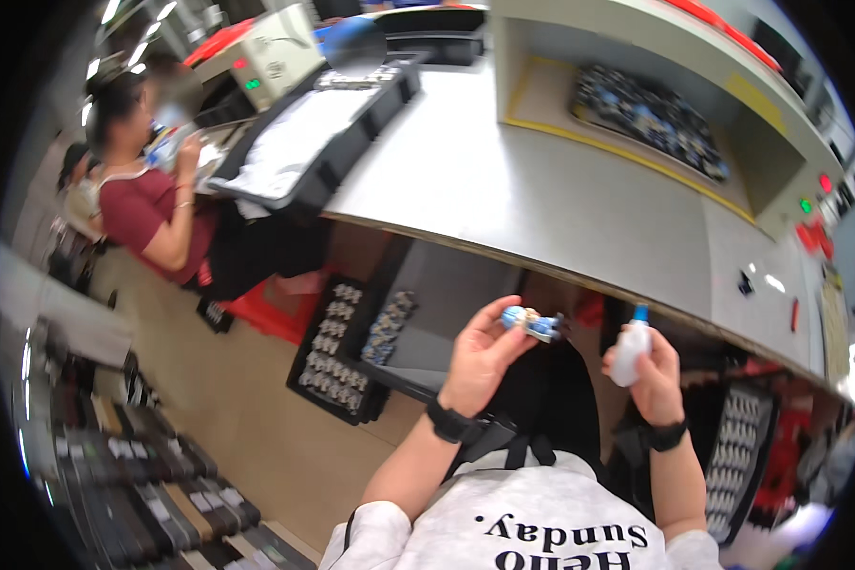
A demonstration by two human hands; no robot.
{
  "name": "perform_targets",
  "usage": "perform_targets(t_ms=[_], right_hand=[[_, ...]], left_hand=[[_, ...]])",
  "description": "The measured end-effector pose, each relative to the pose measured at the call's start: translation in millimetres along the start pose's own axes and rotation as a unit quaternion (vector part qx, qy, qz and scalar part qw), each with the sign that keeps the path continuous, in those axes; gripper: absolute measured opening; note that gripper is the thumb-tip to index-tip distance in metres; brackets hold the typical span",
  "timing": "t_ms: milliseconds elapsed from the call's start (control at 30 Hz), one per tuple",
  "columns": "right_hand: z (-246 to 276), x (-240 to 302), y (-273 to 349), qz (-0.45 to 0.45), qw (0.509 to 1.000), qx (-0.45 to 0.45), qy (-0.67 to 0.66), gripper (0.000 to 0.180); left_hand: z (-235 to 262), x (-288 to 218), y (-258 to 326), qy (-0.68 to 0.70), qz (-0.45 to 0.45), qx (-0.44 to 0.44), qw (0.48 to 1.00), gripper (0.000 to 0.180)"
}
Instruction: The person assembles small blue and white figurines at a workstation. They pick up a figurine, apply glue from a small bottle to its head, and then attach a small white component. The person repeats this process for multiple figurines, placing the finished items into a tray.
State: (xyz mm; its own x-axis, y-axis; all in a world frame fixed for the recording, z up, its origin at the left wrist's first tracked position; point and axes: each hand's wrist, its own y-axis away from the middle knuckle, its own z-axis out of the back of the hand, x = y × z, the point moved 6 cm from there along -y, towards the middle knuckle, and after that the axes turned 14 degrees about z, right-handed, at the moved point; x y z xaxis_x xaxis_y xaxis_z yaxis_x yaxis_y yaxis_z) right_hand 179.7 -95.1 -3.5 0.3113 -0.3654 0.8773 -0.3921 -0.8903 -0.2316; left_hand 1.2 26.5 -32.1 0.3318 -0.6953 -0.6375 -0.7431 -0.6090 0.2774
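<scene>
My left hand [483,359] pinches a small blue figurine [534,324] between thumb and fingers, with its dark end pointing right. The figurine has blue and pale parts, and its finer details are too small to make out. In my right hand [654,372] is a white squeeze bottle [630,356], held upright with its blue tip [641,313] at the top. Both hands are above my lap, just in front of the table's near edge, and the bottle and figurine are apart.
A grey worktable [541,195] lies ahead, bearing a white booth [627,38] with a tray of small parts [648,119]. Below left are a black bin [446,304] and trays of small pieces [335,347]. A seated person [152,204] works at left, beside a black crate [299,152].
</scene>
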Motion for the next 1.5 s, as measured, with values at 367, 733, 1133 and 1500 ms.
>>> perform_targets(t_ms=[367, 733, 1133, 1500], right_hand=[[-11, -29, 17, -0.072, 0.983, 0.058, 0.161, 0.033], [-19, -32, 17, -0.046, 0.935, 0.096, 0.340, 0.032], [-22, -29, 17, -0.022, 0.919, 0.096, 0.382, 0.033], [-25, -26, 18, -0.010, 0.907, 0.093, 0.411, 0.032]], left_hand=[[13, 21, -1, -0.039, 0.049, -0.025, 0.998, 0.040], [23, 25, -1, -0.062, 0.055, -0.046, 0.996, 0.042], [25, 28, -1, -0.046, 0.055, -0.037, 0.997, 0.040], [27, 30, -1, -0.058, 0.044, -0.046, 0.996, 0.041]])
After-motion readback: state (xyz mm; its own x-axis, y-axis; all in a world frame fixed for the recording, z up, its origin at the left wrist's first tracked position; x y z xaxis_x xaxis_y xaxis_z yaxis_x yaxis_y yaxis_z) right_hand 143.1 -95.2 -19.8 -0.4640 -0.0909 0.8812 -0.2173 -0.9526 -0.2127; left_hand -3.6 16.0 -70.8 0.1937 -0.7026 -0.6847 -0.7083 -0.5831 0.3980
